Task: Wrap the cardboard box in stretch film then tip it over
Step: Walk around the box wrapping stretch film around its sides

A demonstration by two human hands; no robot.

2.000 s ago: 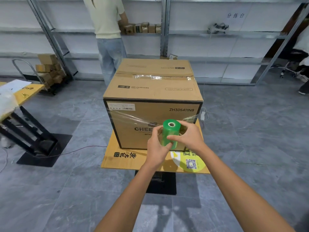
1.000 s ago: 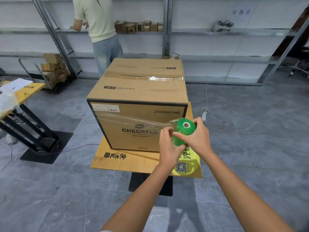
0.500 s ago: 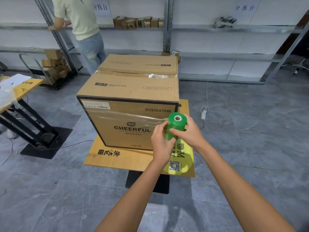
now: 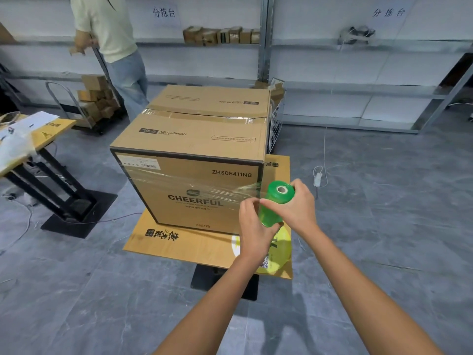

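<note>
Beside the cardboard box (image 4: 194, 139), left hand (image 4: 252, 222) and right hand (image 4: 299, 210) clasp the film roll (image 4: 275, 204), shelves (image 4: 332, 44) behind.

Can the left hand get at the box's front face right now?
Probably yes: nothing stands between the left hand and the cardboard box, but it grips the film roll, so not freely.

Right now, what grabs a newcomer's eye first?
The big cardboard box sits centre frame on a yellow table, a band of clear film across its front. At its near right corner, the left hand and right hand grip a bright green film roll.
</note>
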